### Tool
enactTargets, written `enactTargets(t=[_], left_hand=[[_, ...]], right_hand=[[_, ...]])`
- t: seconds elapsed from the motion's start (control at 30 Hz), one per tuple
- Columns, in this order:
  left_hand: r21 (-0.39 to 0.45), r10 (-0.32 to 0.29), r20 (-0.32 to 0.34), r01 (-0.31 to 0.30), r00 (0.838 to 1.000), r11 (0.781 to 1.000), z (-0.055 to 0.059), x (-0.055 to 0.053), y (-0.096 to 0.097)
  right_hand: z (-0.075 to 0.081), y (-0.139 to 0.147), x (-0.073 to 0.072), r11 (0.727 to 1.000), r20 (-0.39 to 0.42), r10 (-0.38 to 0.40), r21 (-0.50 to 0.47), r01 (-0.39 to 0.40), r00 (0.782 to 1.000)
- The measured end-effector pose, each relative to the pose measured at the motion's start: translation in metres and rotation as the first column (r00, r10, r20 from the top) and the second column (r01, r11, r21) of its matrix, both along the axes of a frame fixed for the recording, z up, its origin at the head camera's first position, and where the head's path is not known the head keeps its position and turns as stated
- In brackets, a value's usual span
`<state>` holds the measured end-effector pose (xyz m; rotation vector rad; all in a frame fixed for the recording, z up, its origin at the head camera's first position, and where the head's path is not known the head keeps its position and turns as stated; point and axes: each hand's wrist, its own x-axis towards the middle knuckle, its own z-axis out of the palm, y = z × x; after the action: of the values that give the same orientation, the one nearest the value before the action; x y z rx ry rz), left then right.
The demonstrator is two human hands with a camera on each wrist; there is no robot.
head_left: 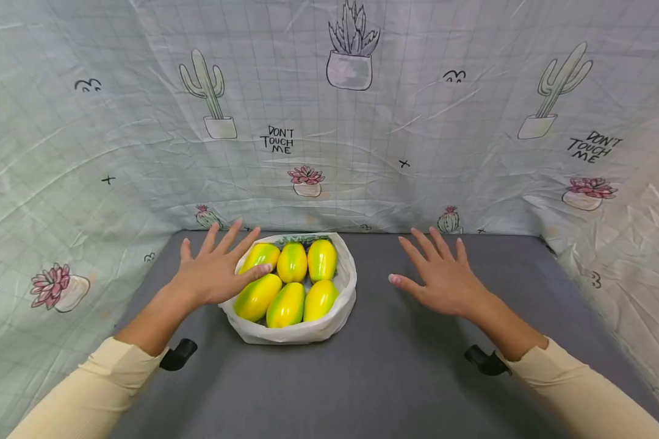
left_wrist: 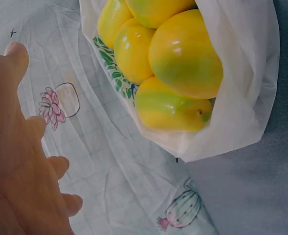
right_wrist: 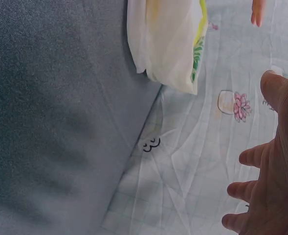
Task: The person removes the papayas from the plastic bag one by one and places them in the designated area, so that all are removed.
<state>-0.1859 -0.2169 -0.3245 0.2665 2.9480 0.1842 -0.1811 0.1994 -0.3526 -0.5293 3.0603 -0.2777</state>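
So both your hands are in released mode rn, fingers spread wide and palms down, and neither one has a grip on anything. Your left hand (head_left: 214, 274) hovers by the white bag (head_left: 296, 334), which sits just to the right of it and between your two hands, way nearer the left one. From the head view your left thumb overlaps the fruit (head_left: 285, 305), but the left wrist view shows that hand apart from the bag. You've got six yellow-green pieces in there, three toward you and three farther out, all just right of your left fingers. Your right hand (head_left: 445, 283) hangs over the grey table (head_left: 351, 390), well apart from the bag, which is off to its left. Just behind each hand there's a black mount (head_left: 179, 355) near the cuff of your cream sleeve (head_left: 82, 390). Out past your fingertips hangs a pale sheet (head_left: 395, 195) with potted cactus drawings and "DON'T TOUCH ME" printed on it
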Motion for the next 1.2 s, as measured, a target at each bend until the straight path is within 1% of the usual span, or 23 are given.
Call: enactTargets(t=[0.27, 0.43, 0.57, 0.9, 1.2], left_hand=[[0.012, -0.006, 0.000, 0.006, 1.000, 1.000, -0.006, 0.002, -0.005], [0.002, 0.003, 0.006, -0.003, 1.000, 1.000, -0.010, 0.004, -0.011], [-0.002, 0.009, -0.002, -0.009, 1.000, 1.000, -0.011, 0.005, -0.014], [0.009, 0.015, 0.005, -0.015, 1.000, 1.000, -0.014, 0.003, -0.020], [0.028, 0.022, -0.005, -0.021, 1.000, 0.999, -0.019, 0.007, -0.028]], right_hand=[[-0.008, -0.006, 0.000, 1.000, -0.004, 0.017, -0.014, -0.017, 1.000], [-0.012, -0.012, 0.001, 0.999, 0.005, 0.034, -0.024, -0.034, 0.999], [-0.013, -0.015, 0.000, 0.998, 0.004, 0.047, -0.036, -0.046, 0.999], [-0.020, -0.020, -0.005, 0.998, 0.007, 0.060, -0.031, -0.060, 0.998], [-0.022, -0.030, -0.008, 0.997, -0.007, 0.078, -0.024, -0.078, 0.997]])
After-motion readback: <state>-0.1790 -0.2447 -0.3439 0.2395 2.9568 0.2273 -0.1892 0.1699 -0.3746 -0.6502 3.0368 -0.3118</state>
